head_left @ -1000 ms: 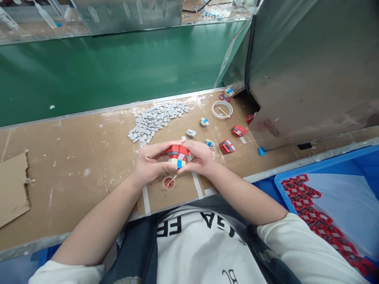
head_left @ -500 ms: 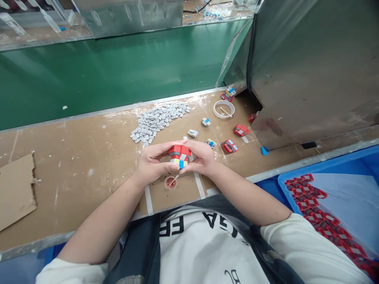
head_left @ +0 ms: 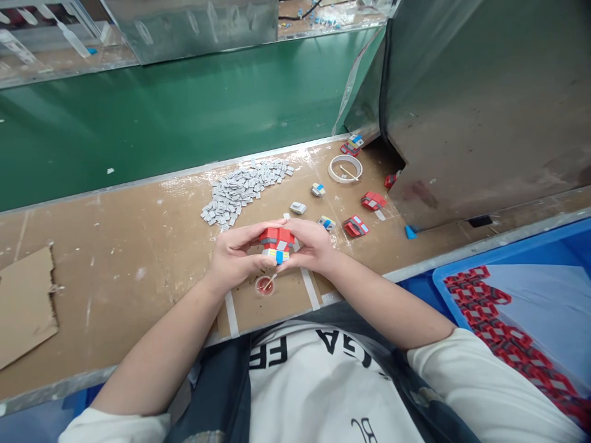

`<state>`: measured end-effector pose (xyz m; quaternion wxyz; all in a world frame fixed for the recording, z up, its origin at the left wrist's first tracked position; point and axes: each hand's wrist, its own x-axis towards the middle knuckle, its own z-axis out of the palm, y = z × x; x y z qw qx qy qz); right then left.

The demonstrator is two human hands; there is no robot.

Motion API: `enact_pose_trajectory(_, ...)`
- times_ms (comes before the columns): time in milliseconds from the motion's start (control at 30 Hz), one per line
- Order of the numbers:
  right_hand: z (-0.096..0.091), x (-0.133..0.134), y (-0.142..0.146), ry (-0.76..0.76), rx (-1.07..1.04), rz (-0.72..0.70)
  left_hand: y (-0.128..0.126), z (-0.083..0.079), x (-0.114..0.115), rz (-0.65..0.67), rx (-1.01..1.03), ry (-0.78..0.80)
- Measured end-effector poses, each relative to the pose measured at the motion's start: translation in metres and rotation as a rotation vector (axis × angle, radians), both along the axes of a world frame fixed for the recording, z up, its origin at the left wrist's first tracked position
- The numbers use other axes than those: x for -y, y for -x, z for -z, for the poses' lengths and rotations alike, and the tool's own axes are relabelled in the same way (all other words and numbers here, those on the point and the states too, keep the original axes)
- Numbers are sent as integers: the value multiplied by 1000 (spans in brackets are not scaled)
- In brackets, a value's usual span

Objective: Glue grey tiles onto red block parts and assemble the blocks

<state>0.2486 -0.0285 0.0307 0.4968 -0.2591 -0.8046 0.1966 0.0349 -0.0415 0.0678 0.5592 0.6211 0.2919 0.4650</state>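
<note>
Cardboard (head_left: 28, 307) with a torn edge is seen at the far left of the frame, laid flat on the brown bench (head_left: 124, 258). Above centre, grey tiles (head_left: 244, 187) are heaped loosely. Just left of centre, the left hand (head_left: 235, 255) is curled inward, and by its thumb and fingers the left side of a red block piece (head_left: 277, 235) is gripped. Below the piece, a small cup (head_left: 265, 285) with a stick in it is placed. The piece itself is held at the centre of the frame, directly between both palms, its white, yellow and blue end turned toward the bottom of the frame; neither hand is clearly nearer, and its long axis cannot be told, as both flanks are covered. Its right side is clasped by the right hand (head_left: 314, 246). Beyond that hand, two more red pieces are set down, the nearer one (head_left: 355, 226) just right of it. At the lower right, red parts (head_left: 508, 341) are arrayed in a blue bin (head_left: 508, 253).
</note>
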Motion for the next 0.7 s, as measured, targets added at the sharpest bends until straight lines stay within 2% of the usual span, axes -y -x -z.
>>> enact_pose_trajectory(133, 2, 0, 0, 1, 6, 21, -1, 0, 0, -9, -10, 20)
enact_pose_trajectory(400, -2, -2, 1, -50, -50, -26, -1, 0, 2, -16, 4, 30)
enact_pose_trajectory(700, 5, -3, -1, 13, 15, -6, -2, 1, 2, -9, 25, 26)
